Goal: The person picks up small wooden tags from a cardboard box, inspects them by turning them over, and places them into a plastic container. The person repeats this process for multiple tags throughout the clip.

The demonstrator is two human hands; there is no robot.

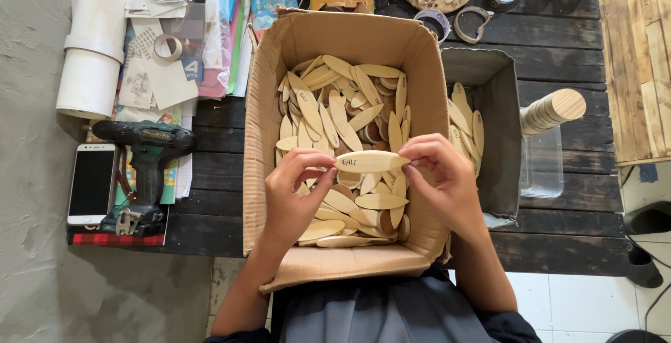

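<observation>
Both hands hold one pale wooden surfboard-shaped piece [370, 161] level over an open cardboard box [260, 105]. My left hand [297, 193] pinches its left end, and my right hand [440, 175] pinches its right end. The piece carries small dark lettering near its left end. Below it the box is filled with several loose wooden pieces [342, 105] of the same shape, lying in a heap.
A grey box [504, 119] to the right holds more wooden pieces. A stack of round wooden discs [552, 111] lies above a clear plastic container [542, 165]. On the left are a cordless drill [147, 165], a white phone [92, 183], a paper roll [91, 70] and tape [167, 48].
</observation>
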